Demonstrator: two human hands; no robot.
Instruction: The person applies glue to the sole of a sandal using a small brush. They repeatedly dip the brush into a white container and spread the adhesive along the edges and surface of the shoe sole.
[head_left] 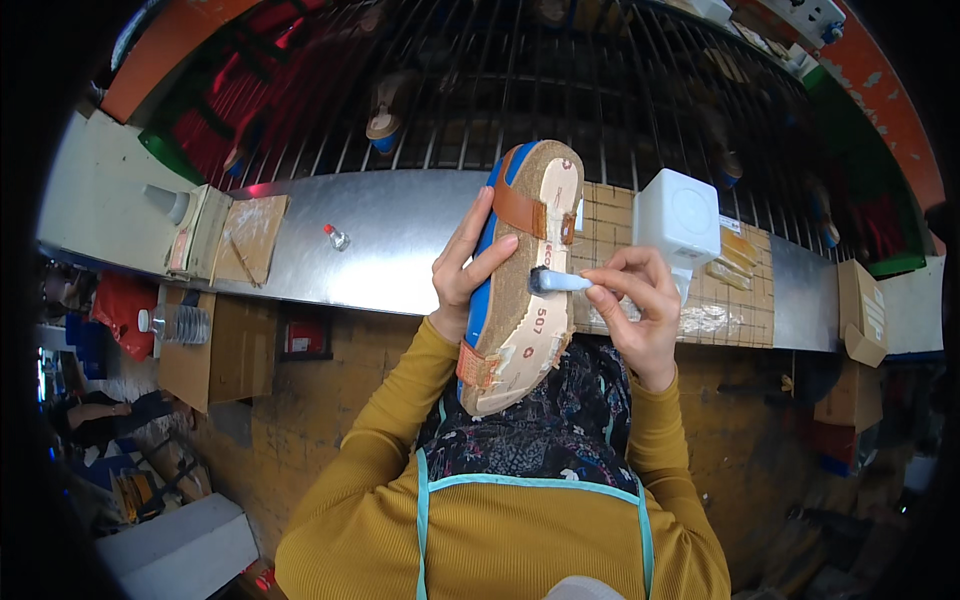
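My left hand grips a sandal by its left edge, holding it sole up above the front of the metal bench. The upturned sandal has a cork rim, a pale inner board, brown straps folded over the edge and a blue side. In my right hand, a small brush with a pale blue handle is pinched between thumb and fingers. Its dark bristles touch the middle of the sole. Right of the sandal, a white plastic container stands on a gridded board.
Beyond the metal bench runs a rack of metal bars with several shoes among them. A small red-capped bottle lies left. Yellowish packets lie right, near an open cardboard box. A clear bottle is lower left.
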